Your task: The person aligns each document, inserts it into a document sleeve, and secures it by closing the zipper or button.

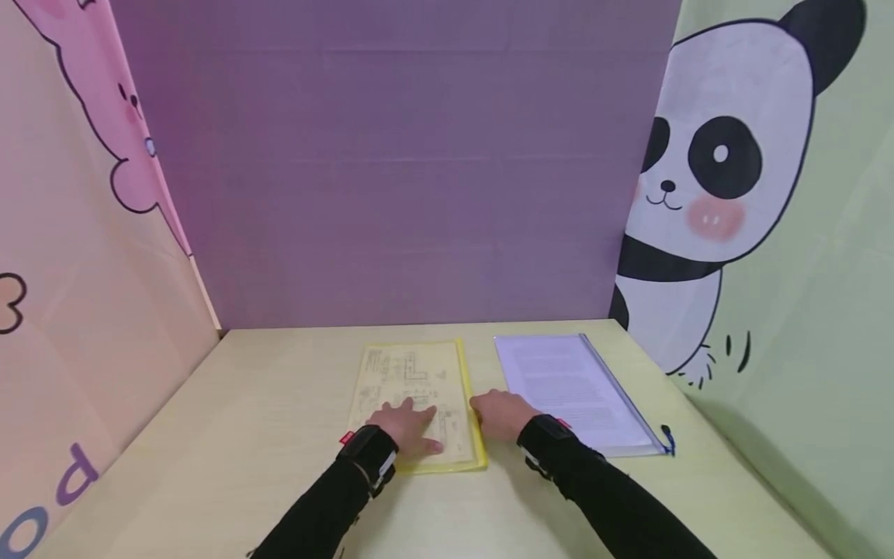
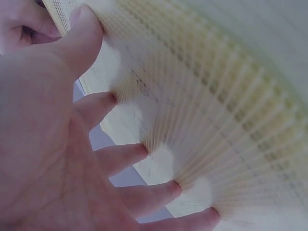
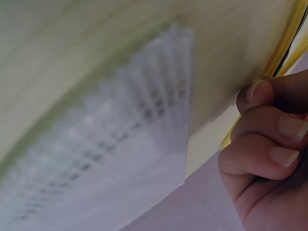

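A yellow report cover [image 1: 391, 369] with a printed drawing inside lies on the table, its yellow slide bar [image 1: 463, 380] along the right edge. My left hand [image 1: 407, 428] rests on the lower part of this cover, fingers spread and fingertips pressing its surface. At the bar's right side, my right hand [image 1: 504, 414] has its fingers curled and pinches the yellow edge. In the right wrist view the curled fingers [image 3: 260, 154] sit against that edge; the thumb is mostly hidden. The left wrist view shows the cover's sheet blurred into streaks under the fingertips.
To the right lies a clear report cover [image 1: 559, 380] with white printed pages, a slide bar [image 1: 621, 392] on its right side and a dark blue cord [image 1: 668, 440] at the lower corner. The pale table [image 1: 279, 404] meets a purple panel [image 1: 391, 171] behind.
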`<action>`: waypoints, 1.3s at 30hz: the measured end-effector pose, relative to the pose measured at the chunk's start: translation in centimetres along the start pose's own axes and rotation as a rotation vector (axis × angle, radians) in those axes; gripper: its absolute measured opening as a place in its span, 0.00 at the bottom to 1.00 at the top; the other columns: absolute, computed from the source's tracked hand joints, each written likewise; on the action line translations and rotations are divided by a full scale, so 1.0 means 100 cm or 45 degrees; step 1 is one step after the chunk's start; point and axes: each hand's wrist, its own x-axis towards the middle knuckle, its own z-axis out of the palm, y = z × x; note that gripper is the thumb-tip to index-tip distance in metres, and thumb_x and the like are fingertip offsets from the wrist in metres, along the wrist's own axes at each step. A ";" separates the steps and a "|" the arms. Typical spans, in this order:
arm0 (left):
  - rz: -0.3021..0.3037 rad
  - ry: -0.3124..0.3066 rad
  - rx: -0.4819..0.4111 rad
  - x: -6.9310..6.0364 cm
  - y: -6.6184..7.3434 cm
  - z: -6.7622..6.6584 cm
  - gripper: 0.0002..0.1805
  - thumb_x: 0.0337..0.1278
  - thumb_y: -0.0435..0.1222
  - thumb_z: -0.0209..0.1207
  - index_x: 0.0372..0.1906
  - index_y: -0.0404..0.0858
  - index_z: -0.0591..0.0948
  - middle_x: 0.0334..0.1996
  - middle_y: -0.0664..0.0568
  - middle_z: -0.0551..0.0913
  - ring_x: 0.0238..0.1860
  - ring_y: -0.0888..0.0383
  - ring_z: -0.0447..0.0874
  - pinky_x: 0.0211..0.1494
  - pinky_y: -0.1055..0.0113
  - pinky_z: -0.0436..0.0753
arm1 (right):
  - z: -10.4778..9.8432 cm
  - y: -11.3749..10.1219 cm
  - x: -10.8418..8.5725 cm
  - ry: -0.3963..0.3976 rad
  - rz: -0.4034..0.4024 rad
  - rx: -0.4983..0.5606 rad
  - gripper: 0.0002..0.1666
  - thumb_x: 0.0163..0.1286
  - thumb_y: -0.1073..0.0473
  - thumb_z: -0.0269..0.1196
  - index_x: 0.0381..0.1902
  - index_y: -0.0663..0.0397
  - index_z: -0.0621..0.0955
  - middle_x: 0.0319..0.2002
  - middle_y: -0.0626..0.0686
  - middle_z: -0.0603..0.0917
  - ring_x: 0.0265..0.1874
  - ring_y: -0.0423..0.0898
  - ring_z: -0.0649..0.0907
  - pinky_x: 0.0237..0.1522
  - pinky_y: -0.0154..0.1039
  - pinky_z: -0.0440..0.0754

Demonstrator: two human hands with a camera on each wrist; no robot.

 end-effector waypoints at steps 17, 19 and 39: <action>-0.003 -0.030 -0.038 0.006 -0.012 -0.006 0.39 0.62 0.63 0.60 0.75 0.53 0.71 0.74 0.38 0.67 0.69 0.26 0.65 0.63 0.34 0.71 | 0.000 -0.011 -0.011 -0.059 -0.105 0.029 0.10 0.70 0.61 0.63 0.29 0.47 0.75 0.22 0.45 0.72 0.24 0.44 0.72 0.29 0.39 0.70; -0.005 -0.034 -0.043 0.004 -0.012 -0.008 0.39 0.62 0.62 0.60 0.75 0.53 0.71 0.74 0.38 0.66 0.69 0.26 0.64 0.64 0.34 0.70 | 0.000 -0.011 -0.013 -0.053 -0.123 0.022 0.10 0.70 0.61 0.63 0.29 0.47 0.75 0.22 0.45 0.72 0.23 0.44 0.71 0.29 0.39 0.70; -0.023 -0.038 -0.060 0.001 -0.008 -0.013 0.39 0.60 0.62 0.62 0.74 0.53 0.71 0.73 0.39 0.68 0.69 0.28 0.65 0.63 0.35 0.71 | 0.001 -0.008 -0.020 -0.059 -0.158 0.012 0.10 0.75 0.59 0.61 0.30 0.45 0.75 0.22 0.44 0.72 0.22 0.42 0.70 0.28 0.37 0.70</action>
